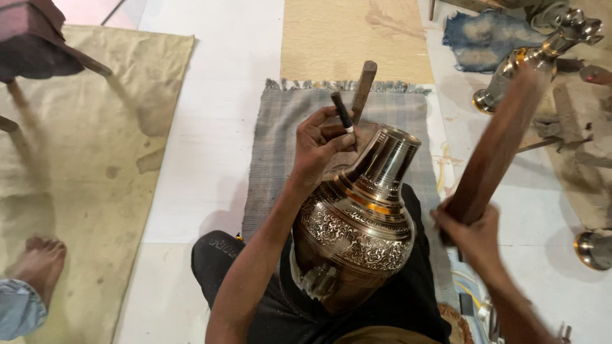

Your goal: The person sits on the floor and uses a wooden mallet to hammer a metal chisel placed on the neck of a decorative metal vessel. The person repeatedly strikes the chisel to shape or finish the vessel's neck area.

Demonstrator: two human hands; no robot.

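A large engraved brass vase (360,223) lies tilted in my lap, its neck pointing away from me. My left hand (319,143) rests on the vase's shoulder and pinches a thin dark chisel (343,113) with a pale band, its tip against the metal near the neck. My right hand (468,232) grips a long brown wooden mallet stick (500,143), raised to the right of the vase and blurred by motion. A second wooden handle (363,89) sticks up behind my left hand.
A grey fringed mat (280,146) lies under me on the white floor. To the right stand another metal vase (542,57) and a round brass piece (593,250). A beige cloth (83,191) covers the left floor, where another person's bare foot (41,261) rests.
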